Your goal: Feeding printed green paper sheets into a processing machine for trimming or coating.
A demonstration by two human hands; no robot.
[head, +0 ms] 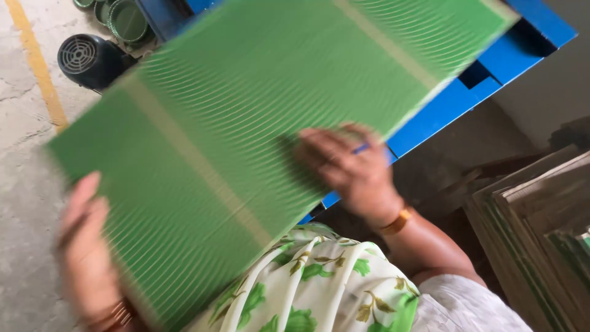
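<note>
Over concrete floor [24, 184], green ribbed sheet [246, 123]

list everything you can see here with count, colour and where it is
ribbed sheet: one, green with two pale tan stripes, held tilted across the middle of the view
machine frame: one, blue, behind and under the sheet, upper right
electric motor: one, black, on the floor at upper left
round rimmed pieces: a few, green, count unclear, at the top left edge
painted line: one, yellow, on the grey concrete floor at left
stacked sheets: one pile, brownish with green edges, at right
draped cloth: one, white with green leaf print, bottom centre
bangles: orange on the right wrist, reddish on the left wrist
left hand: grips the sheet's lower left edge
right hand: fingers lie on the sheet's right edge
</note>
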